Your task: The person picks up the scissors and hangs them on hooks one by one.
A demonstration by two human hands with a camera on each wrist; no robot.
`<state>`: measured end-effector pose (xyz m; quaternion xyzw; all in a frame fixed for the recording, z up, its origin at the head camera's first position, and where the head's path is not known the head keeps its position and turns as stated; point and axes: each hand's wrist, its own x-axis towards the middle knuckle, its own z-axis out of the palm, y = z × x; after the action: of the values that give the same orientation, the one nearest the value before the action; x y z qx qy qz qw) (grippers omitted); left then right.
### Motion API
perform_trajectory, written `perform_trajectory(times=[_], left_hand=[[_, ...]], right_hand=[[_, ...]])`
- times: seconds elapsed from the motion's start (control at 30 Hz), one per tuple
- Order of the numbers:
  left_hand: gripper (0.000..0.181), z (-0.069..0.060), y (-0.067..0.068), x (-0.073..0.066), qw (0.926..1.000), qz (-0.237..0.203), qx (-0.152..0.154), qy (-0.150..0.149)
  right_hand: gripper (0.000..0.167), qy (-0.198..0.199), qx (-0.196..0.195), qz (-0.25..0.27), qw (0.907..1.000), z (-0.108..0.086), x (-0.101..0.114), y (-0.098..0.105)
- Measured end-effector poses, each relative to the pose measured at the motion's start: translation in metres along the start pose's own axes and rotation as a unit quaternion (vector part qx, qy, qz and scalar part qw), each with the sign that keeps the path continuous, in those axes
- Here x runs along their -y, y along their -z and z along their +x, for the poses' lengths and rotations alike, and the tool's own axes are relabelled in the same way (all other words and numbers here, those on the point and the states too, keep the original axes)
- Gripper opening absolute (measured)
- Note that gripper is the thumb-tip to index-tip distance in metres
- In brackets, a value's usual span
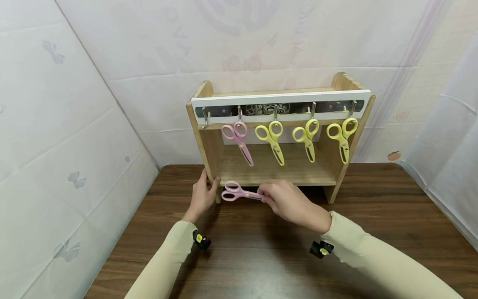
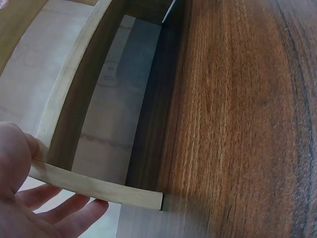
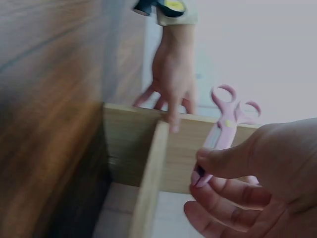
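My right hand (image 1: 285, 200) pinches pink scissors (image 1: 239, 192) by the blade end, in front of the wooden shelf's lower board. Their finger loops point left in the head view; in the right wrist view thumb and fingers hold the blade tip. My left hand (image 1: 201, 195) grips the lower left side panel of the wooden shelf (image 1: 276, 180), thumb at the front edge, fingers along the outer face (image 2: 69, 210). From hooks on the shelf's front rail (image 1: 231, 99) hang another pair of pink scissors (image 1: 240, 143) and three pairs of yellow scissors (image 1: 275, 143).
The leftmost hook (image 1: 204, 118) stands left of the hanging pink scissors. The shelf stands on a dark wooden table (image 1: 242, 257) near the back edge. Patterned white sheets (image 1: 149, 54) hang behind and at the sides.
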<state>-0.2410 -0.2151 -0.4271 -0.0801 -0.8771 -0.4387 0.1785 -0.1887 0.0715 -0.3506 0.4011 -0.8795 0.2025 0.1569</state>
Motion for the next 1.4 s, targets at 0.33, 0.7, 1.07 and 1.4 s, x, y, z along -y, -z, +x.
perform_trajectory(times=[0.33, 0.7, 1.07, 1.4], left_hand=[[0.032, -0.001, -0.002, 0.002, 0.9992, 0.029, -0.021, -0.018], [0.029, -0.001, -0.003, 0.001, 0.9996, 0.012, -0.024, -0.011], [0.041, -0.001, -0.002, -0.001, 0.9999, -0.006, -0.009, -0.002], [0.045, 0.0, -0.003, 0.001, 0.9999, -0.007, -0.011, -0.006]], right_hand=[[0.01, 0.029, -0.094, 0.035, 0.9946, 0.033, 0.009, 0.015], [0.009, 0.05, -0.177, 0.094, 0.9784, 0.061, 0.021, 0.014], [0.01, 0.032, -0.221, 0.14, 0.9647, 0.078, 0.032, 0.016], [0.009, 0.004, -0.206, 0.133, 0.9694, 0.086, 0.038, 0.016]])
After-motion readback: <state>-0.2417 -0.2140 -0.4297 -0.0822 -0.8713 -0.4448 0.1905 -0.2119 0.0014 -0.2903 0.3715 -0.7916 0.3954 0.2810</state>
